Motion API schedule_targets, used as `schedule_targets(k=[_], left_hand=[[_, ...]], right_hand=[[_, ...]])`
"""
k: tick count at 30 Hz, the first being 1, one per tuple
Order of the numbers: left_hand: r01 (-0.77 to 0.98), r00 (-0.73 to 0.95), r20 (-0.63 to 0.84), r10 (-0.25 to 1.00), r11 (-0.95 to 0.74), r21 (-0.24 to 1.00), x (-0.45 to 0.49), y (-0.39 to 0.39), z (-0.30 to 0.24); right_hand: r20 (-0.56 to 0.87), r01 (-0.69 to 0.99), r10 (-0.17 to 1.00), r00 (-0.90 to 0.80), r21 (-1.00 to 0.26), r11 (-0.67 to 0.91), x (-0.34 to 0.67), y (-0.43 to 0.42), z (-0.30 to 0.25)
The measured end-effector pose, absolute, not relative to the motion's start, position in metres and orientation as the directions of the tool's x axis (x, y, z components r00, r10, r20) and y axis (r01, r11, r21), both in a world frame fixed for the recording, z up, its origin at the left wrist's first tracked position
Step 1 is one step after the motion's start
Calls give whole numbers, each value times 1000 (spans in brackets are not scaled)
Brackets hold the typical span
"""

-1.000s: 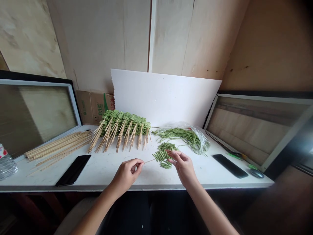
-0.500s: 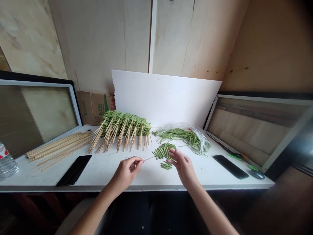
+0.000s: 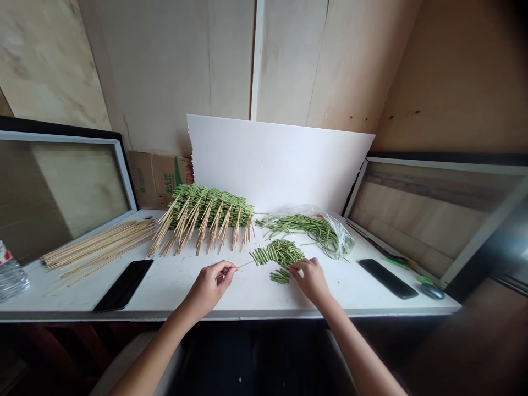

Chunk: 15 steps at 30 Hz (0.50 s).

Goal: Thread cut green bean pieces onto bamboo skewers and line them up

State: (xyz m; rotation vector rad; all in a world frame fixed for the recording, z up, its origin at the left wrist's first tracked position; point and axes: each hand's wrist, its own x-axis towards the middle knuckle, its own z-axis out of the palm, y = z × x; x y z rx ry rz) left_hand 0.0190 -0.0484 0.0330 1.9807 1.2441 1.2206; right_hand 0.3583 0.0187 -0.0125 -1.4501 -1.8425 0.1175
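My left hand (image 3: 214, 281) is closed around the bare end of a thin wooden skewer (image 3: 246, 264). Several short pieces of green long bean (image 3: 264, 254) are threaded side by side along its far end, in front of a loose pile of cut bean pieces (image 3: 290, 252). Just right of a smaller heap of cut pieces (image 3: 280, 276), my right hand (image 3: 310, 279) reaches down with thumb and fingers pinched together at the table. What lies between those fingertips is too small to make out.
Filled bean skewers (image 3: 210, 206) are stacked at the back left, beside bare skewers (image 3: 99, 242). Uncut long beans (image 3: 305, 226) spill from a clear plastic bag (image 3: 344, 242). Two phone-like black slabs (image 3: 124, 286) (image 3: 388, 279), a mouse (image 3: 432, 291) and a bottle (image 3: 12, 275) lie around the white table (image 3: 247, 300).
My right hand has left the threaded bean pieces and moved down to the table, its fingers now pinched. The skewer in my left hand has shifted slightly left.
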Motion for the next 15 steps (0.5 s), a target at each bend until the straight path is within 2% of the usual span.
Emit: schedule_targets(k=[2,4,5,7,12,14,15], left_hand=[[454,181,425,887,-459,764,20,-49,33],[462,183,421,888,-456,761,20,-49,33],[463,182,418,890,-453,762,20,-49,33],[462,177,414,893,-447,766,20,-48,32],[444,173,406,897,-440,781,19,-47,29],[432,180,407,895,-444,785,20,-47,29],[428,186,406,895,-446,786,20,-47,29]], right_hand=[[508,847,860,-57,-432,311,353,18,-17],[509,862,860,-45,-415,290,349,18,-19],[509,849,860,-30,-442,291,349,18,-18],[481,760,876,21,-578,299,348,19,-14],[282,396,959,37,-885,245,347,16,7],[177,78,984,1,-981,176,343,12,19],[137,-90,990,-25,-987,134,340,9,25]])
